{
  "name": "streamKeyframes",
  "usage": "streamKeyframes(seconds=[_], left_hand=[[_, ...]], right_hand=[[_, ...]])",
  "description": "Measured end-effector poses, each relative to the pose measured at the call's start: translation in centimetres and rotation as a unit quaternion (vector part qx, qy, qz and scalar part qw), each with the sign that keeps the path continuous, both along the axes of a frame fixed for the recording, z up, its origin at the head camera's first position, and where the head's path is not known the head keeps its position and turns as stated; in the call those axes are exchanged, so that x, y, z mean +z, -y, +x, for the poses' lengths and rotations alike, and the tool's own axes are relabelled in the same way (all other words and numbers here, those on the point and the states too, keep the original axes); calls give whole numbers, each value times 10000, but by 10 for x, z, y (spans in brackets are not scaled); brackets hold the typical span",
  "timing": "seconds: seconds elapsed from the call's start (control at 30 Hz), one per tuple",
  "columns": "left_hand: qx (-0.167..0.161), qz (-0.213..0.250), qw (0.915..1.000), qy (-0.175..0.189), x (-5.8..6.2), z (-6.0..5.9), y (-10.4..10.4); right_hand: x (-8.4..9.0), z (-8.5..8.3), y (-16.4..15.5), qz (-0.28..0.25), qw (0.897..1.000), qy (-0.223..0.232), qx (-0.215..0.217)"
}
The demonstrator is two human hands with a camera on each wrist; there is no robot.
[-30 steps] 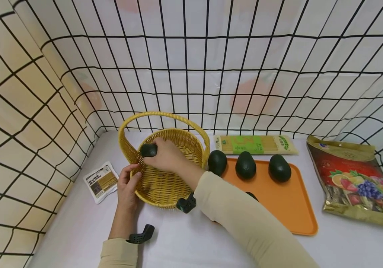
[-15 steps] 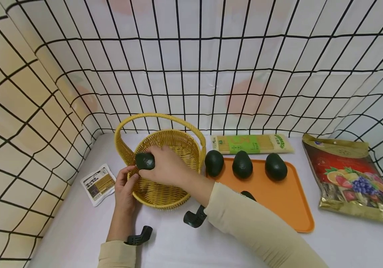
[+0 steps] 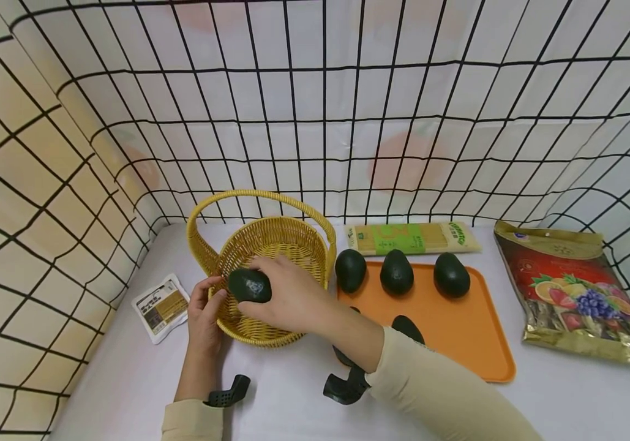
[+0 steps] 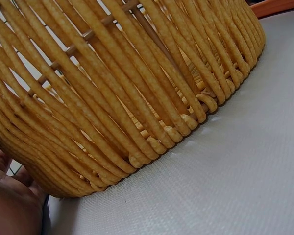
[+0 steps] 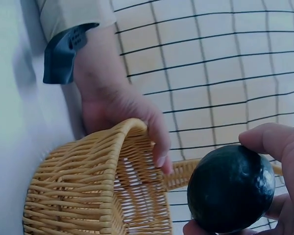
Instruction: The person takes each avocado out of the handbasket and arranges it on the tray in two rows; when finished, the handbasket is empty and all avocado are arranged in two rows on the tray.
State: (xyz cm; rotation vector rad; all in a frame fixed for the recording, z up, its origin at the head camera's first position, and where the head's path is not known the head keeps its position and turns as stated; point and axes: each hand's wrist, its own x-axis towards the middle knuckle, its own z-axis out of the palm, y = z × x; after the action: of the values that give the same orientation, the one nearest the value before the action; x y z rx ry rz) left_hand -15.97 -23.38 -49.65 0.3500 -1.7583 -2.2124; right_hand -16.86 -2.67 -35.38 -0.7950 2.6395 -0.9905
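A dark green avocado [image 3: 250,285] is held in my right hand [image 3: 287,294], over the left part of a yellow wicker basket [image 3: 276,340]. In the right wrist view the thumb and fingers grip this avocado [image 5: 230,188] from the side, apart from the basket rim [image 5: 110,181]. My left hand [image 3: 204,315] holds the basket's left rim near the foot of the handle, its fingers bent over the edge. The left wrist view is mostly basket wall [image 4: 112,93], with part of the left hand [image 4: 12,200] at its lower left. My right hand and the avocado hide part of the basket's inside.
Right of the basket, an orange tray [image 3: 458,331] bears several avocados [image 3: 397,272], some partly behind my right forearm. Behind it lies a noodle packet [image 3: 414,238]. A fruit-printed bag [image 3: 585,297] lies far right, a small white packet [image 3: 161,307] left. Black wire mesh [image 3: 326,122] surrounds the table.
My right hand has drawn the avocado back from the basket's left wall, nearer to me and slightly right. The right forearm has shifted right. My left hand keeps its hold on the rim.
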Motion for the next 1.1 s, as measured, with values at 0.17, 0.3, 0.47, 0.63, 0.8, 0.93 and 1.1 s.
streamKeyframes(seconds=[0.17, 0.3, 0.47, 0.63, 0.8, 0.93, 1.1], left_hand=[[53, -40, 10000, 27, 0, 1, 0], [74, -119, 9999, 28, 0, 1, 0], [93, -181, 9998, 88, -1, 2, 0], [62, -163, 9998, 91, -1, 1, -1], [85, -124, 9999, 82, -1, 1, -1], [83, -111, 9999, 59, -1, 1, -1], [72, -86, 9999, 14, -1, 1, -1]], right_hand=[[2, 12, -14, -109, 9999, -28, -121], [7, 22, -26, -189, 9996, -59, -220], [13, 36, -43, -206, 9989, 21, -411], [16, 48, -65, -298, 9978, 135, -576], [11, 57, -85, -336, 9958, 240, -822], [6, 63, -99, -199, 9929, 286, -1137], [-1, 67, -120, -89, 9877, 541, -1466]])
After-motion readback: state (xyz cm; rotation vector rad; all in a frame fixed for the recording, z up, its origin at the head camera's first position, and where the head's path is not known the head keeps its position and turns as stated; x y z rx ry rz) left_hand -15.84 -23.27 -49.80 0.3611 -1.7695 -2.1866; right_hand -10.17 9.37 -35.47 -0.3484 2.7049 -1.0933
